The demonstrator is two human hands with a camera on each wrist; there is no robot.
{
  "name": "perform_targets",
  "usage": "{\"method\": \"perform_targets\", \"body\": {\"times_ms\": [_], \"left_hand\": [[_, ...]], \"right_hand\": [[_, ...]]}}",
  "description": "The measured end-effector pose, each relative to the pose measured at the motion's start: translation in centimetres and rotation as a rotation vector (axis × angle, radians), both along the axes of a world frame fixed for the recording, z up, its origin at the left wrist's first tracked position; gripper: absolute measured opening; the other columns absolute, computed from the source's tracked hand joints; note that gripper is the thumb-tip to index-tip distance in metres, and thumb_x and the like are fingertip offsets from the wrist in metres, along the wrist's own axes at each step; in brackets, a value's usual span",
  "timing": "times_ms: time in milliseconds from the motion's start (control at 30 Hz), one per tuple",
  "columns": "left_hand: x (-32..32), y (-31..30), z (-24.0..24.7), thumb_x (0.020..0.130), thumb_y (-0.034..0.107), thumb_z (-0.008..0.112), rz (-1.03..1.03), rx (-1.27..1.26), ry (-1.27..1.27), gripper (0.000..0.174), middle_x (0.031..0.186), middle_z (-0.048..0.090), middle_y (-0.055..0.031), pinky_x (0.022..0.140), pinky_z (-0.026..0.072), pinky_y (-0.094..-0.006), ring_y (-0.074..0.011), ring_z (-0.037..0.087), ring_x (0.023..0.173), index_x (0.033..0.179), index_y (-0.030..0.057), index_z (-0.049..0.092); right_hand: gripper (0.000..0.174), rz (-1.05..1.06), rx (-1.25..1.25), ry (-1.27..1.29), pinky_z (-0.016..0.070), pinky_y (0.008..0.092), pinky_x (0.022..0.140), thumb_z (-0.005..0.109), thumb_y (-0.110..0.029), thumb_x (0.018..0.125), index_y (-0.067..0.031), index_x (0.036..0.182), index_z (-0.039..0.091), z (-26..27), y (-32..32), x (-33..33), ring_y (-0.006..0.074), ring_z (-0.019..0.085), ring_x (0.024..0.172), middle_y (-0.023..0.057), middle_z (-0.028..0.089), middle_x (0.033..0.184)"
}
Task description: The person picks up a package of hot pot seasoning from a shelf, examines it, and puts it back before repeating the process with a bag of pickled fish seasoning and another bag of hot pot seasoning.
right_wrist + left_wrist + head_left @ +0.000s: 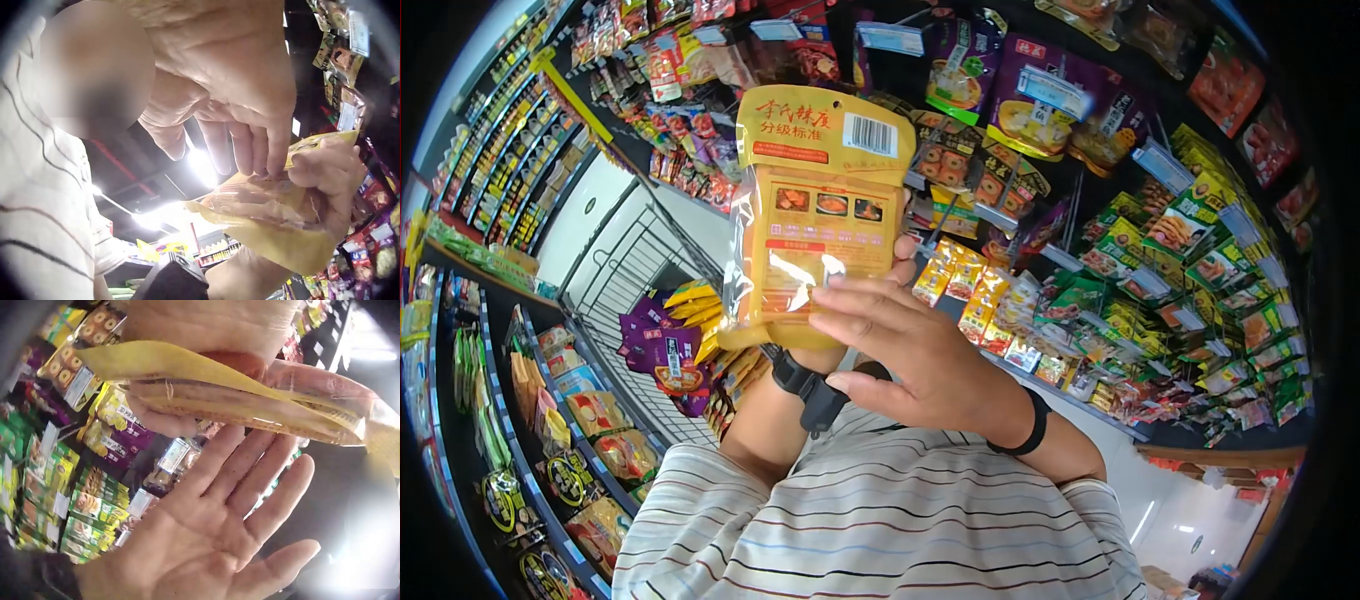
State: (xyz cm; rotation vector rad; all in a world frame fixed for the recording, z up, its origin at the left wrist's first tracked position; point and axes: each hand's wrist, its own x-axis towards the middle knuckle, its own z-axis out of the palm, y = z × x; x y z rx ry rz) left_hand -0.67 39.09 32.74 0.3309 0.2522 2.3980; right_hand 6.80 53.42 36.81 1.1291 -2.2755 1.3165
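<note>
A yellow food pouch stands upright before me in the head view, its printed side with a barcode and small dish photos facing me. My left hand grips it from behind, fingers curled round its right edge; most of that hand is hidden by the pouch. Across the lower front lies my right hand, fingers nearly straight, their tips at the printed surface. In the left wrist view the right palm faces up under the pouch. The right wrist view shows the left hand clasping the pouch's side.
A wire shopping cart stands at the left, holding purple packets and yellow packets. Racks of hanging packets rise ahead and to the right. More shelves line the left side. A black wrist camera sits on my left wrist.
</note>
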Motion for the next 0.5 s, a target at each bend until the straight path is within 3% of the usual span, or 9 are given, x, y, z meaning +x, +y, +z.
{"method": "perform_targets", "body": {"times_ms": [33,133,267,400,500], "left_hand": [[-0.85,-0.21,-0.60,0.103,0.048,0.044,-0.139,0.086,0.058,0.065,0.122,0.054,-0.0193,0.082,0.0504,-0.0355,-0.0280,0.054,0.097,0.152,0.0067,0.033],[-1.53,-0.45,-1.31,0.104,0.042,0.045,-0.208,0.104,-0.099,0.055,0.100,0.046,-0.0158,0.070,0.0490,-0.0328,-0.0232,0.049,0.078,0.144,0.0060,0.035],[-1.25,-0.83,-0.65,0.104,0.040,0.045,-0.204,0.087,0.015,0.061,0.104,0.046,-0.0169,0.065,0.0496,-0.0305,-0.0230,0.050,0.081,0.150,0.0034,0.029],[-1.60,-0.61,-1.54,0.098,0.053,0.052,-0.228,0.136,0.035,0.078,0.109,0.052,-0.0213,0.055,0.0485,-0.0280,-0.0239,0.051,0.082,0.151,-0.0002,0.032],[-1.48,-0.40,-0.94,0.099,0.051,0.050,-0.199,0.089,0.047,0.075,0.106,0.052,-0.0193,0.054,0.0476,-0.0282,-0.0230,0.050,0.078,0.151,-0.0006,0.034]], "right_hand": [[0.044,0.022,0.022,0.003,0.0475,0.0442,0.105,0.074,-0.017,0.087,-0.0024,0.127,0.065,-0.27,-0.17,0.03,0.0346,0.055,0.131,0.0167,0.060,0.137],[0.039,0.062,0.044,-0.023,0.0484,0.0439,0.104,0.075,-0.015,0.086,-0.0026,0.122,0.067,-0.61,-0.50,0.21,0.0333,0.057,0.128,0.0146,0.065,0.130],[0.035,0.093,0.022,-0.079,0.0496,0.0434,0.103,0.076,-0.011,0.084,-0.0031,0.118,0.068,-0.45,-0.56,0.37,0.0332,0.063,0.120,0.0142,0.068,0.122],[0.031,0.104,-0.037,-0.081,0.0521,0.0431,0.099,0.075,-0.007,0.084,-0.0034,0.114,0.070,-0.32,-0.16,0.22,0.0332,0.068,0.107,0.0141,0.072,0.110],[0.025,0.075,-0.068,-0.081,0.0542,0.0416,0.095,0.073,-0.005,0.085,-0.0034,0.110,0.070,0.14,0.28,0.23,0.0326,0.071,0.098,0.0126,0.074,0.101]]}}
